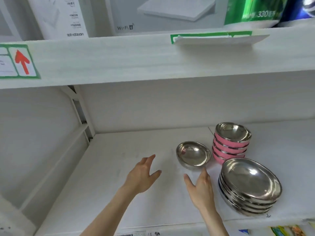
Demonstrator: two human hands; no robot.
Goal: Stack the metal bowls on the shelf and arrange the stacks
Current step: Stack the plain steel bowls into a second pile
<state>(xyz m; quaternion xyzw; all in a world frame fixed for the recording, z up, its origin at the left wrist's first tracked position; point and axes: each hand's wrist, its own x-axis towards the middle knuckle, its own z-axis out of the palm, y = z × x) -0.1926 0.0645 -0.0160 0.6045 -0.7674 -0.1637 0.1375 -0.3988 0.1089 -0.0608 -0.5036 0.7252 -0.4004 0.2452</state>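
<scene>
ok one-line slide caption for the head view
Both open hands, left hand and right hand, reach toward a lone steel bowl beside two bowl stacks.

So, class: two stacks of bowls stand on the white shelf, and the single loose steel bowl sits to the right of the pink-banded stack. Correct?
Not quite. The head view shows the single loose steel bowl to the left of the pink-banded stack; the rest holds.

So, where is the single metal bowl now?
In the head view the single metal bowl sits tilted on the shelf, right of centre, left of the pink-sided stack, just beyond the right hand.
</scene>
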